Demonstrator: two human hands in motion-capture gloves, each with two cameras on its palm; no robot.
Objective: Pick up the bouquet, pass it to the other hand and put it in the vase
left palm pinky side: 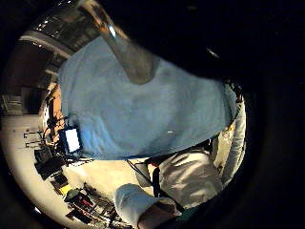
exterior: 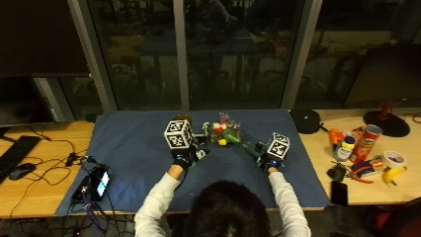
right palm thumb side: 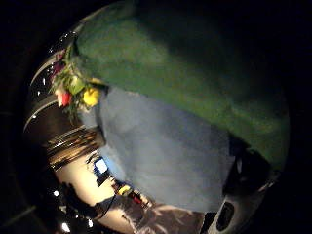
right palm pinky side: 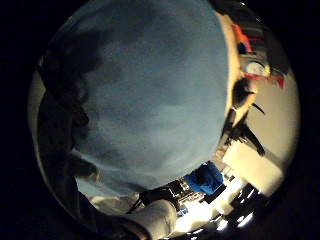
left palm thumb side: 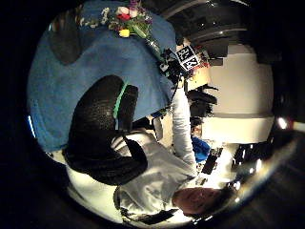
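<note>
The bouquet [exterior: 224,133] has red, yellow and white flowers in a green wrap and lies across the middle of the blue cloth [exterior: 131,143]. Its stem end points at my right hand [exterior: 268,160], whose fingers curl round the wrap [right palm thumb side: 195,73]. The flower heads [right palm thumb side: 73,92] show beyond that palm. The left thumb side palm view shows the bouquet [left palm thumb side: 128,21] running to the right hand [left palm thumb side: 172,64]. The brownish vase [exterior: 182,118] stands upright just beyond my left hand [exterior: 184,157] and shows near that palm [left palm pinky side: 131,57]. My left hand hovers over the cloth, fingers relaxed, holding nothing.
A phone [exterior: 99,182] and cables lie at the cloth's left edge, with a keyboard [exterior: 16,150] and mouse [exterior: 20,170] further left. A black round object [exterior: 305,120], a chips can [exterior: 369,140], a tape roll [exterior: 395,159] and a banana [exterior: 393,174] are at the right.
</note>
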